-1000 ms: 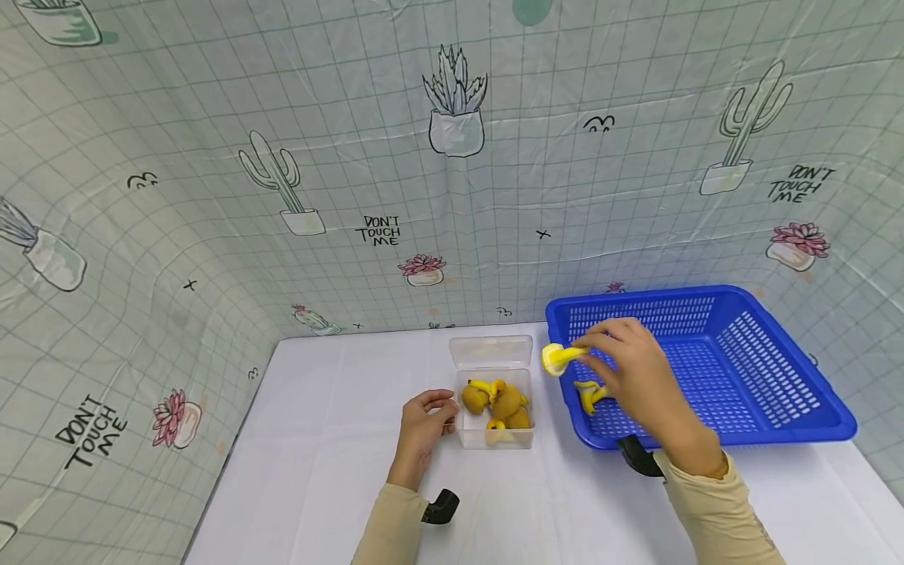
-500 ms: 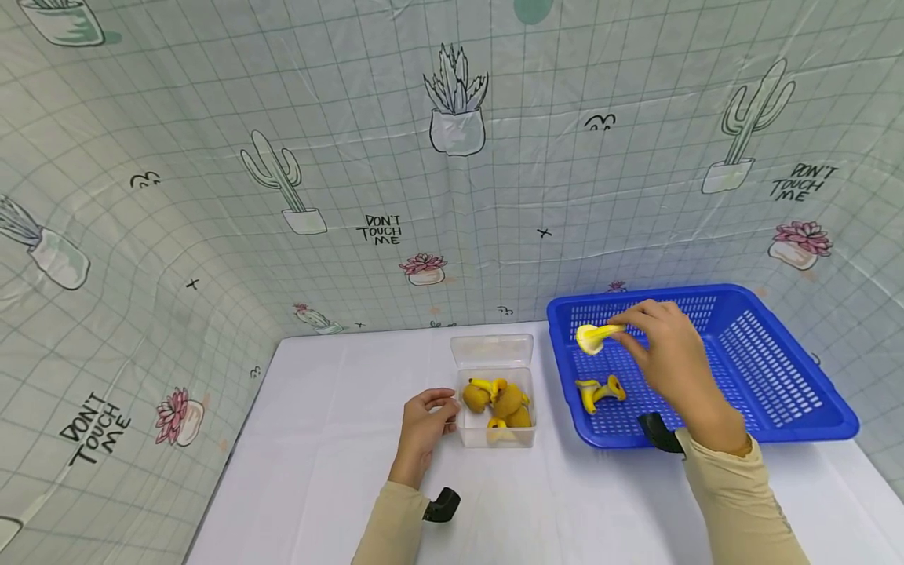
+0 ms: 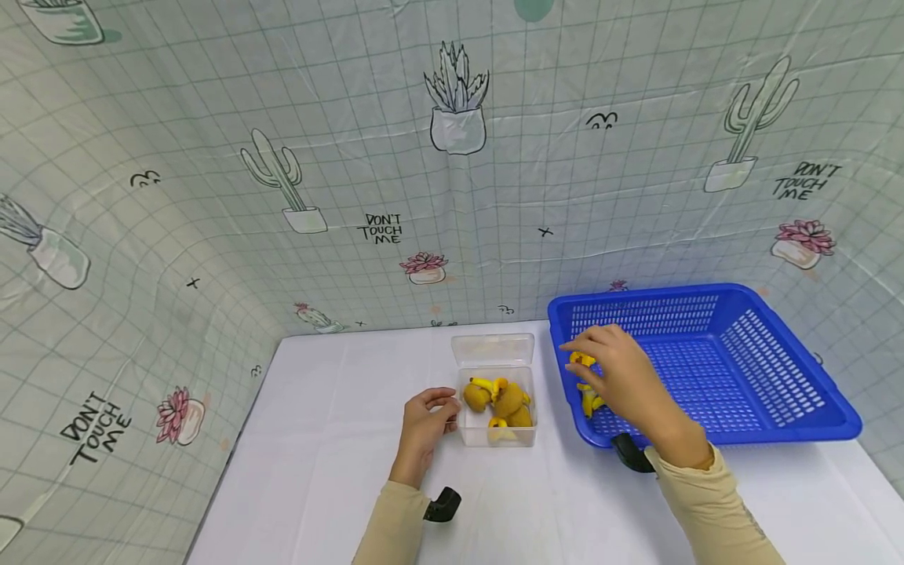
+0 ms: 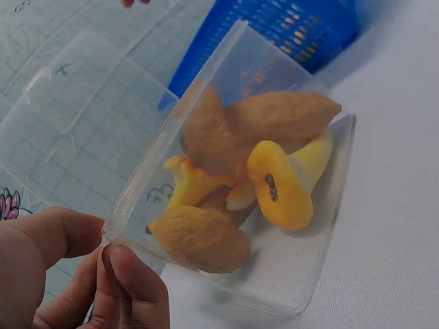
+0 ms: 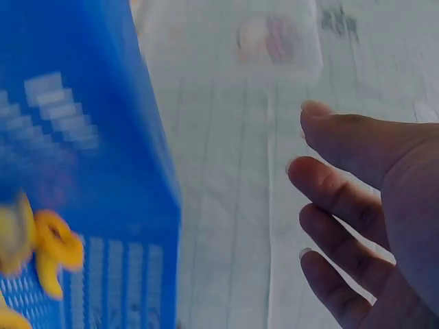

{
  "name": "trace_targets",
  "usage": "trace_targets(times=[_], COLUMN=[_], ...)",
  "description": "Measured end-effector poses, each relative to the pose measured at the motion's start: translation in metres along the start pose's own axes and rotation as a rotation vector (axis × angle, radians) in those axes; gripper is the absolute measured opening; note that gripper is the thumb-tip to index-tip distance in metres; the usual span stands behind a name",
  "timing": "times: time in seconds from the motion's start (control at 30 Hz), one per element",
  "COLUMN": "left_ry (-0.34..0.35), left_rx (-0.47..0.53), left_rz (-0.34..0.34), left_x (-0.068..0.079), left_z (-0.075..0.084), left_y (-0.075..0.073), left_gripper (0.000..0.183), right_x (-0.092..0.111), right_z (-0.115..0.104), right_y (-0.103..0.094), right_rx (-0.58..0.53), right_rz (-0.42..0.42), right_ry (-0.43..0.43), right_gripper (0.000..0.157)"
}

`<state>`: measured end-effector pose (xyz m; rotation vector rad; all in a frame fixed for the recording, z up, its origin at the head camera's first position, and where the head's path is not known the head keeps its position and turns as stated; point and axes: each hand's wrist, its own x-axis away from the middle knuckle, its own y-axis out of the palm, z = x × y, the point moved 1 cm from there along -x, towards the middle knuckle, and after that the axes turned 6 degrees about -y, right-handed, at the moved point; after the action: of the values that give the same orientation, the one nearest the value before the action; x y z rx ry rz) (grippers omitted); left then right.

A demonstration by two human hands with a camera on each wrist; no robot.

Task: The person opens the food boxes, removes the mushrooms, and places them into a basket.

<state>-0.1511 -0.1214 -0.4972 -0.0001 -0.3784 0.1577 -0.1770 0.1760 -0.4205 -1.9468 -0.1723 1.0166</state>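
Three backdrop prints (image 3: 380, 229) I read: "DON'T TOUCH ME" | left grip (image 3: 424, 428) pinching clear box (image 3: 521, 439) near worktop's (image 3: 318, 439) far edge | right grip (image 3: 625, 380) apart over blue basket (image 3: 741, 437)

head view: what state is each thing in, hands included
Clear rectangular plastic box: upright, holding brown lumpy pieces and yellow mushroom-shaped pieces
Clear plastic lid: open, swung back
Blue perforated plastic basket: upright, more yellow pieces inside
Left bare hand: pinching the box's edge
Right bare hand: empty, loosely spread
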Motion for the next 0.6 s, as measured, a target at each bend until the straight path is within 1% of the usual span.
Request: trace_targets(times=[0.2,0.37,0.5,0.6], left_ry=[-0.001,-0.006,-0.013,-0.011], left_rx=[0.007,0.007,0.004,0.003], left_rz=[-0.003,-0.005,-0.005,-0.004], left_x=[0.000,-0.001,0.000,0.000], left_z=[0.001,0.001,0.000,0.000], left_y=[0.001,0.001,0.001,0.001], left_gripper=[0.027,0.027,0.027,0.028], right_x=[-0.002,-0.002,-0.004,-0.007], right_z=[-0.021,-0.032,-0.038,-0.042], right_y=[0.023,0.037,0.046,0.052], right_rx=[-0.008,-0.026,-0.016,-0.007], right_rz=[-0.102,-0.175,-0.212,-0.219], right_ry=[-0.060,-0.065,-0.065,-0.082], right_gripper=[0.027,0.028,0.029,0.030])
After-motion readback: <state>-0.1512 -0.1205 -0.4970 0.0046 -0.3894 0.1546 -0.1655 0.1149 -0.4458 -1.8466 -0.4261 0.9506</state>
